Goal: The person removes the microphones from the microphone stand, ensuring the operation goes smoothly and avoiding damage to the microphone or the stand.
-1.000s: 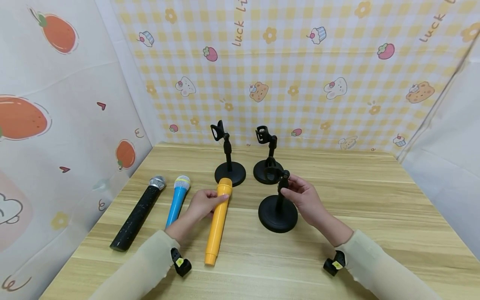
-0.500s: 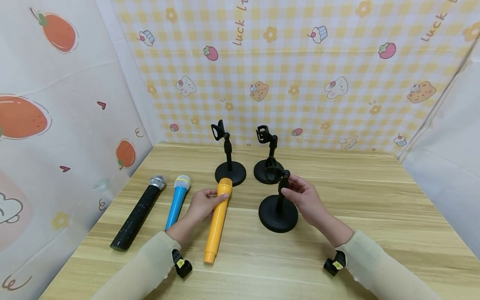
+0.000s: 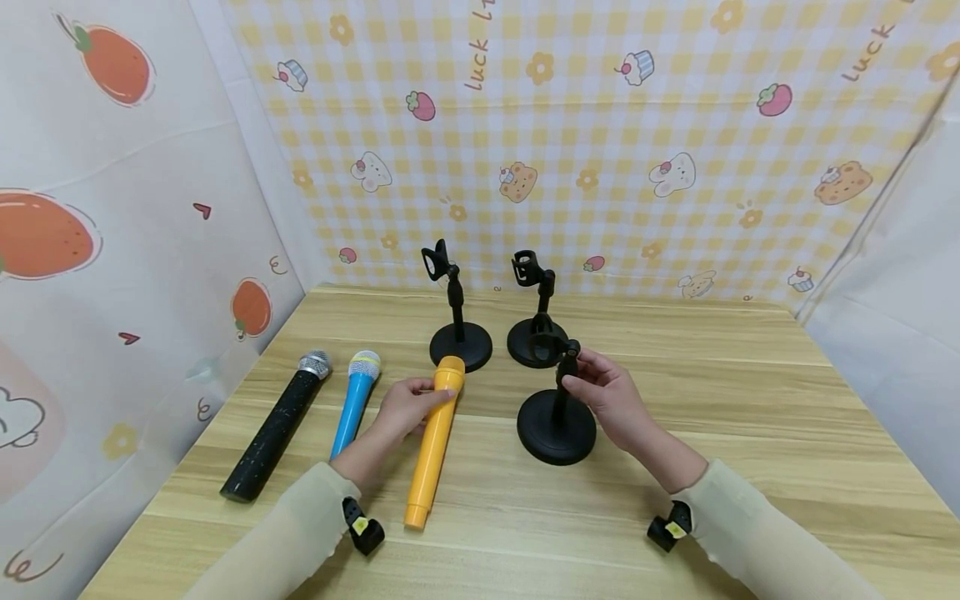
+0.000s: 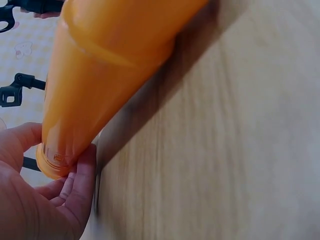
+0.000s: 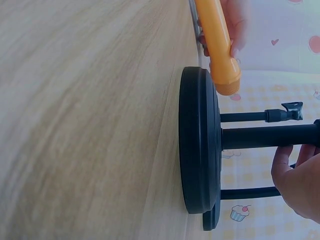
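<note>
My left hand (image 3: 405, 410) grips a yellow-orange microphone (image 3: 432, 450) near its head; in the left wrist view the thumb and fingers pinch that end of the microphone (image 4: 95, 75), which is lifted off the wood. With my right hand (image 3: 611, 400) I hold the upright of the nearest black microphone stand (image 3: 557, 429) between thumb and fingers. Its round base stands on the table in the right wrist view, where the stand's pole (image 5: 270, 136) meets my right hand (image 5: 300, 182). The stand's clip faces left, and some fingers are hidden behind the pole.
Two more black microphone stands, one at the back left (image 3: 460, 346) and one at the back middle (image 3: 525, 354), stand behind. A black microphone (image 3: 277, 433) and a blue microphone (image 3: 354, 412) lie on the wooden table (image 3: 750, 400) at left. Patterned cloth (image 3: 480, 133) hangs behind.
The lower end of the yellow-orange microphone has shifted slightly to the left. Both hands keep their grips, and the stand has not visibly moved.
</note>
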Demonstrator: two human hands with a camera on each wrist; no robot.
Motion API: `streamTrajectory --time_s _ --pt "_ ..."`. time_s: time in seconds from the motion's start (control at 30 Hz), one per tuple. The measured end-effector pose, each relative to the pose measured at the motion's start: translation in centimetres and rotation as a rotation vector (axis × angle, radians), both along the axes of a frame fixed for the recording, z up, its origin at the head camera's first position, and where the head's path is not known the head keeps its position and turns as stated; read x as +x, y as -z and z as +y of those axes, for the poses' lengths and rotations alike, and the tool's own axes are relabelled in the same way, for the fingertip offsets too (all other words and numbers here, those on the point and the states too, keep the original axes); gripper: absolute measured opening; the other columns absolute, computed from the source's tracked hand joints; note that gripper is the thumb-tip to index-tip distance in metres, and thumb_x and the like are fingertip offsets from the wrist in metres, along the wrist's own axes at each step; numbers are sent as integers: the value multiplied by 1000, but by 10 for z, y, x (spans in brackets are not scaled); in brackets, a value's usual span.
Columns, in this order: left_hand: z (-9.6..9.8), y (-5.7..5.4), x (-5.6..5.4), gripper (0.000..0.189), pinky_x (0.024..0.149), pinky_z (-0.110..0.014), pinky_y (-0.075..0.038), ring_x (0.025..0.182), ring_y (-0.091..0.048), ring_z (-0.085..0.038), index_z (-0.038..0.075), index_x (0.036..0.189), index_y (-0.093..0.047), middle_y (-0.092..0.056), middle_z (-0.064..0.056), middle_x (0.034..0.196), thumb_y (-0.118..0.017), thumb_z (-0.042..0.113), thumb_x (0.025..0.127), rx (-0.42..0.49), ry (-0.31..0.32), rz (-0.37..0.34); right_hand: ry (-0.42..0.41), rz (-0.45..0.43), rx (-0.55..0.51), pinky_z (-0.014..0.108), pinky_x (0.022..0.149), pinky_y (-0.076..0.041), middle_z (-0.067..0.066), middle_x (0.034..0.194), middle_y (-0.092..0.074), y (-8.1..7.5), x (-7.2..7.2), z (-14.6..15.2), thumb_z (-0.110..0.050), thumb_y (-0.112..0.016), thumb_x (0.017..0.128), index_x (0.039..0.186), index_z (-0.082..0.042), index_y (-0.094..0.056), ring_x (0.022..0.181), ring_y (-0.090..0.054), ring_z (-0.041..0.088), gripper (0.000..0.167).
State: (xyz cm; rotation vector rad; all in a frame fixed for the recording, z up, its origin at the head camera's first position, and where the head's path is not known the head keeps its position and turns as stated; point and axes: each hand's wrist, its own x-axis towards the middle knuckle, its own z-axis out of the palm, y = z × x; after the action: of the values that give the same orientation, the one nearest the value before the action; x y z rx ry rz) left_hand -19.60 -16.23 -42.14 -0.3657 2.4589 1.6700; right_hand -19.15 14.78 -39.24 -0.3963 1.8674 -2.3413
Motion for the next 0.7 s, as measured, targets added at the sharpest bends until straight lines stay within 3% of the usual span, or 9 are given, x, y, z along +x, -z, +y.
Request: streamTrajectory --time_s 0.3,0.7 --pt "0 0 1 50 60 -32 -55 76 -60 -20 3 121 -66 -64 -13 101 -79 32 82 3 -3 5 0 1 8 23 82 -51 0 101 -62 1 -1 0 2 -63 93 110 -25 -68 93 -57 12 32" --pt "1 3 1 47 55 -31 -54 73 -61 -20 2 118 -67 -65 -9 93 -79 31 83 -76 13 62 0 6 6 23 82 -51 0 101 -62 2 -1 0 2 -63 93 110 -25 -68 94 -58 12 32"
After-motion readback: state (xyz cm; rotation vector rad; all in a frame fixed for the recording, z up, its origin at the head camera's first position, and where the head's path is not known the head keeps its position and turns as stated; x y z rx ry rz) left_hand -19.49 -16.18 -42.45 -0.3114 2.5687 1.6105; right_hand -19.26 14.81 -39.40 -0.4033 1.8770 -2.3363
